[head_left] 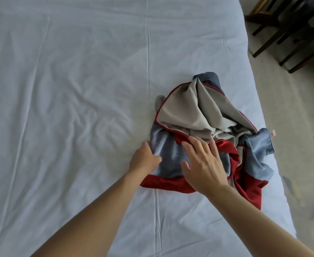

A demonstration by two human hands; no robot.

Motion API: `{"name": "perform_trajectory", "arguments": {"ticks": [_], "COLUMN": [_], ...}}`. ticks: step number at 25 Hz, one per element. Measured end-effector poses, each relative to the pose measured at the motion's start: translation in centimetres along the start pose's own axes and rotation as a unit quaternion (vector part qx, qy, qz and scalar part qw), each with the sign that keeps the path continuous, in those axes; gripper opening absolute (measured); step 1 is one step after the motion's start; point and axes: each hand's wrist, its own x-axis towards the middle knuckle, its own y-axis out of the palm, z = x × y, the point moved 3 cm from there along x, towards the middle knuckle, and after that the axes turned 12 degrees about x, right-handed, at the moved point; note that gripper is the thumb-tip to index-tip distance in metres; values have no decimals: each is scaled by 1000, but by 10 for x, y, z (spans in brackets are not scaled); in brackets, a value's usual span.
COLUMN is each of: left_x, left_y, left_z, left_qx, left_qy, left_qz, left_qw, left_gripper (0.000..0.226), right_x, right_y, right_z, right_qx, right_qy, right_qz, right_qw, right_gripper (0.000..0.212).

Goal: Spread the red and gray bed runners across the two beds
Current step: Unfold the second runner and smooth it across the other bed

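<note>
A bunched-up heap of red and gray bed runner lies on the white bed, near its right edge. The heap shows a pale lining with red piping, blue-gray panels and red bands. My left hand is at the heap's left edge, its fingers curled on the blue-gray fabric there. Over the middle of the heap, my right hand lies with fingers spread and straight, fingertips at the red fold. How many runners are in the heap is unclear.
The bed's sheet is wrinkled, with a crease line running down its middle. Right of the bed is pale patterned carpet. Dark wooden chair legs stand at the top right, off the bed.
</note>
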Motion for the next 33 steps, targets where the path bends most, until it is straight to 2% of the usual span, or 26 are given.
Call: {"name": "perform_trajectory", "arguments": {"ticks": [2, 4, 5, 7, 9, 13, 17, 21, 22, 24, 26, 28, 31, 33], "left_x": [-4, -17, -27, -43, -49, -53, -60, -84, -96, -124, -157, -180, -189, -175], "left_y": [-8, -14, -15, -16, -16, -27, -65, -145, -165, -194, -203, -194, -168, -156], "left_z": [-20, -40, -49, -61, -59, -35, 17, 106, 135, 200, 272, 334, 384, 388], "left_qx": [-51, -70, -70, -35, 16, 23, -41, -79, -74, -40, -11, 5, 5, -1], "left_qy": [12, 69, 109, 178, 209, 211, 150, 42, 12, -55, -143, -213, -248, -233], "left_qz": [-18, -32, -19, 23, 45, 14, -39, -161, -176, -189, -177, -146, -119, -160], "left_qw": [998, 995, 991, 983, 977, 977, 987, 983, 981, 980, 974, 966, 962, 959], "left_gripper": [33, 25, 25, 24, 23, 9, 10, 8, 7, 5, 6, 10, 24, 31], "right_x": [6, 1, -2, -3, 7, 41, 72, 95, 95, 88, 74, 69, 74, 83], "right_y": [10, 13, 8, -7, -19, -9, 3, -8, -6, 8, 30, 51, 79, 93], "right_z": [8, 3, 0, -5, -4, 8, 48, 155, 187, 247, 293, 313, 333, 350], "right_qx": [-11, -2, 12, 37, 42, -5, -16, 69, 96, 128, 123, 98, 64, 41], "right_qy": [-29, -31, -22, -16, -50, -186, -261, -325, -338, -348, -343, -316, -290, -289], "right_qz": [40, 57, 42, -14, -33, 34, 8, -56, -62, -24, 61, 120, 143, 145], "right_qw": [999, 998, 999, 999, 997, 982, 965, 941, 934, 928, 929, 936, 944, 945], "right_gripper": [76, 92, 94, 81, 71, 57, 21, 3, 6, 14, 40, 52, 54, 53]}}
